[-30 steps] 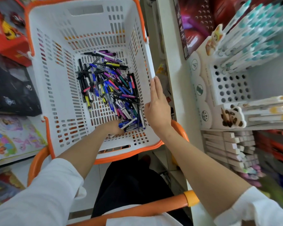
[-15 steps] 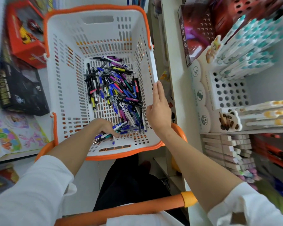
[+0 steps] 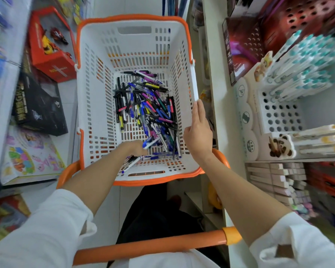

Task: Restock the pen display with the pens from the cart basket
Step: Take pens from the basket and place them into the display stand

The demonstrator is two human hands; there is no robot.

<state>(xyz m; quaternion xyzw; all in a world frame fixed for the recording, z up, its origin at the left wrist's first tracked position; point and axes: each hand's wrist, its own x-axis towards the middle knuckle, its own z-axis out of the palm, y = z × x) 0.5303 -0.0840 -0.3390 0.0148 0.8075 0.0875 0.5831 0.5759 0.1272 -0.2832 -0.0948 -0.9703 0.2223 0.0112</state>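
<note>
The left grip is down at the near end of the white basket, its fingers curled round a few of the pens. Pen tips poke out on both sides of the fist, some toward the person and one blue-and-white barrel on its far right side. The rest of the pens lie just beyond this grip in a loose, crossed heap on the basket floor, mostly toward the right wall. The right grip holds nothing: its fingers are straight and together, and the palm lies flat against the inside of the basket's right rim. Right of this grip, past a white shelf post, stands the pen display, a white rack with rows of bare holes. Teal-capped pens fill its upper part. Nearer the person than both grips runs the orange cart handle.
</note>
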